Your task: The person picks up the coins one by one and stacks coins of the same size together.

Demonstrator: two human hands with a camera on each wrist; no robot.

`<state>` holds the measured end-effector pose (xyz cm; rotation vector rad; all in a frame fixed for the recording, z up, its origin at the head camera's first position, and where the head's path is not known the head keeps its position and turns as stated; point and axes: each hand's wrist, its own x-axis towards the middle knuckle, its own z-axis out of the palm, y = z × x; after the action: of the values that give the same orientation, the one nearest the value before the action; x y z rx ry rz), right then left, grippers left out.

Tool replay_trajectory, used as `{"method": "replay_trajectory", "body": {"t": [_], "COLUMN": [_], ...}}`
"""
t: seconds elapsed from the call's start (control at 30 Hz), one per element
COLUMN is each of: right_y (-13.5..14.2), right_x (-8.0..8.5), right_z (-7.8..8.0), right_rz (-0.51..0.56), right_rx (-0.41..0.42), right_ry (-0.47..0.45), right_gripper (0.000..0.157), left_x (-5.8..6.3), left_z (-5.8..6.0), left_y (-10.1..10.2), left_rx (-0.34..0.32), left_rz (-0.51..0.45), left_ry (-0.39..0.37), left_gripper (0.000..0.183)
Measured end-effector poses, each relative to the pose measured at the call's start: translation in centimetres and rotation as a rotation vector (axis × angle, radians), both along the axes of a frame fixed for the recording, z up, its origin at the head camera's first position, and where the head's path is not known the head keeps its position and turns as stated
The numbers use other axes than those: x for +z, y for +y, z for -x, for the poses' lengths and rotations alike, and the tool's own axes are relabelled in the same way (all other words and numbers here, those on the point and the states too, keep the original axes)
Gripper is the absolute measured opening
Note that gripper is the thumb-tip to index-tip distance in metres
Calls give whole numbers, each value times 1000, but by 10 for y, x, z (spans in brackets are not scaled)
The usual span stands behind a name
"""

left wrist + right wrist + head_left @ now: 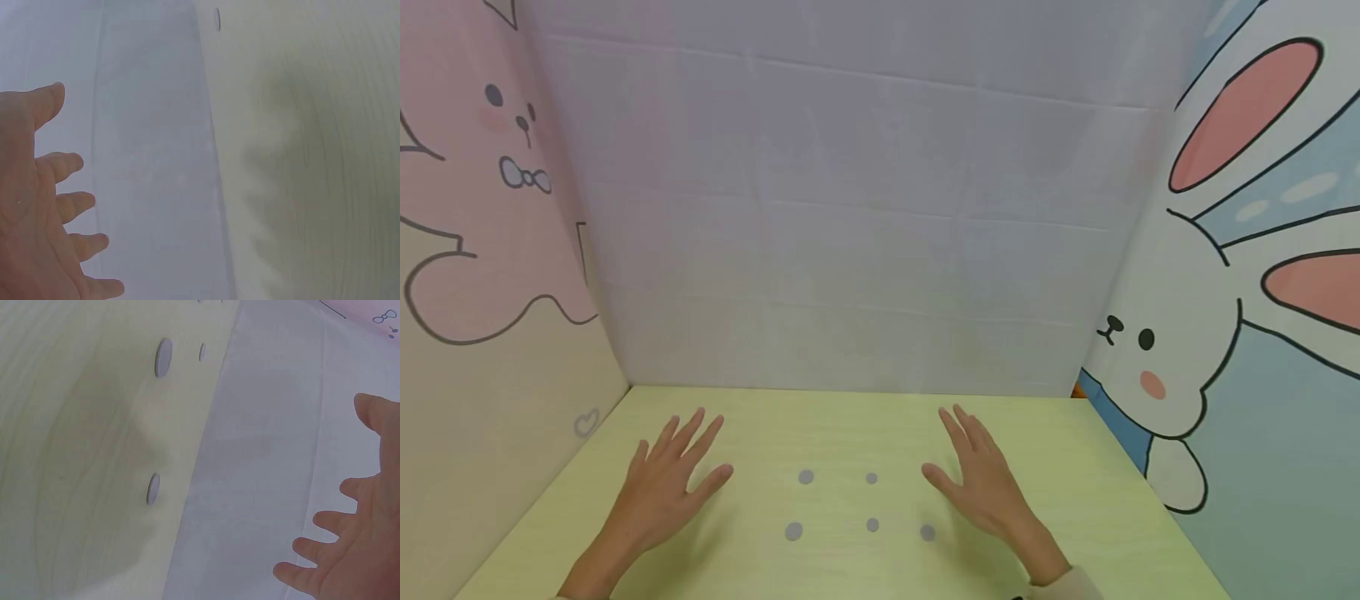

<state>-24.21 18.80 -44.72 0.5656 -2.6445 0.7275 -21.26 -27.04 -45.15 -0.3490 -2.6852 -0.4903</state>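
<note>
Several small grey discs lie flat on the pale wooden table [842, 575], between the two hands. Two are in the farther row, a left disc [806, 477] and a smaller one [872, 478]; nearer are a larger disc [793, 532], a small middle one [872, 525] and a right one [928, 532]. My left hand [658, 492] hovers over the table left of them, fingers spread and holding nothing. On the other side my right hand [981, 483] is likewise raised with fingers extended, close beside the right disc. Both hands cast shadows on the wood.
A white creased sheet [865, 225] hangs along the table's back edge. To the left stands a panel [482, 400] with a pink cartoon animal; to the right, a blue panel [1285, 433] carries a white cartoon rabbit.
</note>
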Motion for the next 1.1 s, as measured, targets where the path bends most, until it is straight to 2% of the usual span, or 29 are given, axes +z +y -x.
{"method": "replay_trajectory", "body": {"t": [0.37, 0.77, 1.1], "right_y": [-18, -35, -48], "right_x": [0, -8, -11], "right_z": [0, 1, -2], "right_rz": [106, 171, 159], "right_rx": [60, 184, 263], "right_ry": [-164, -237, -262], "right_gripper": [76, 69, 65], "left_x": [-1, -7, -16], "left_z": [1, -2, -5], "left_y": [9, 14, 18], "left_rx": [-54, -77, -134], "left_rz": [-42, -101, -150], "left_ry": [57, -59, -52], "left_gripper": [68, 63, 56]}}
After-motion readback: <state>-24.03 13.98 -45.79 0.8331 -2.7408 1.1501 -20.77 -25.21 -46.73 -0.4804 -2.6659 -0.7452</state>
